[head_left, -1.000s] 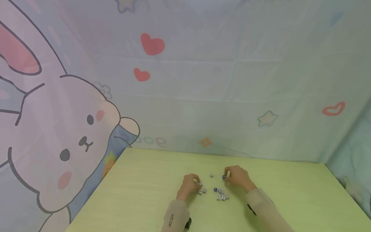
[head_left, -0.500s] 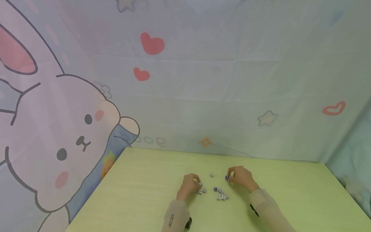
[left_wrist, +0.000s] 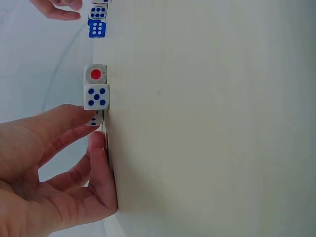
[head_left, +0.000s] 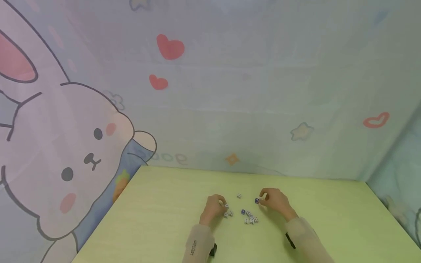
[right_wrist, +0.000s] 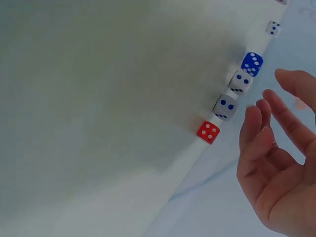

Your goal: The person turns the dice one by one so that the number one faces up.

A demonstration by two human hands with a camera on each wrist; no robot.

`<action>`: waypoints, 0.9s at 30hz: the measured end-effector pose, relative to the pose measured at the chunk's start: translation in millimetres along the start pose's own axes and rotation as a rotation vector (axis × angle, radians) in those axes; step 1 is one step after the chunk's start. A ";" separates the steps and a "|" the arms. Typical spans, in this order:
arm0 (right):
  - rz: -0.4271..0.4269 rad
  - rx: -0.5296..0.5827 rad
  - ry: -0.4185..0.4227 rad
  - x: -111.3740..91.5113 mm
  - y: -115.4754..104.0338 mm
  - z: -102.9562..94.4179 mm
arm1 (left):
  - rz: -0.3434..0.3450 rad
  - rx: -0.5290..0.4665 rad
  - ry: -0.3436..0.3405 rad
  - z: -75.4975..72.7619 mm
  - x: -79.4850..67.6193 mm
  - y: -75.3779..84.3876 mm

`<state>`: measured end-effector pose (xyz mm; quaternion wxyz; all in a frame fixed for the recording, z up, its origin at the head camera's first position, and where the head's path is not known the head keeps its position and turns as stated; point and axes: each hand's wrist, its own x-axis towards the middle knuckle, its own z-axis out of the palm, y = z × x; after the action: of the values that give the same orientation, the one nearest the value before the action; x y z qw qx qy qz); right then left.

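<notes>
My left hand (head_left: 214,208) pinches a small white die (left_wrist: 94,118) with blue pips between thumb and finger, close to the tabletop. Beside it sit two more white dice: one shows five blue pips (left_wrist: 96,97), the other a single red pip (left_wrist: 96,74). My right hand (head_left: 275,201) is next to a dark blue die (head_left: 257,200), its thumb and fingers parted. The right wrist view shows this hand (right_wrist: 284,163) with nothing between the fingers; a blue die (right_wrist: 252,64), two white dice and a red die (right_wrist: 208,132) lie past its fingertips.
Between the hands lies a cluster of several dice (head_left: 251,220), with another blue die (head_left: 243,211) at its left edge. One white die (head_left: 239,195) sits farther back alone. A printed cloth (head_left: 210,109) rises behind the pale yellow-green table (head_left: 171,204).
My right hand moves slightly right with the blue die, then its fingers part from it. The left hand stays in place with its white die. The head view tilts slightly.
</notes>
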<state>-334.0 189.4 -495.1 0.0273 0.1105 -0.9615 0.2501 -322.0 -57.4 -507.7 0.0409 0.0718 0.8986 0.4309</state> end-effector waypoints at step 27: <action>0.037 0.320 -0.128 -51.8 -17.2 10.9 | -0.001 0.024 0.000 0.2 1.5 1.5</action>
<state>-279.6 179.7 -502.1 -0.0566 0.1116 -0.9110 0.3930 -323.2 -56.1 -506.7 0.0403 0.0720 0.9038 0.4200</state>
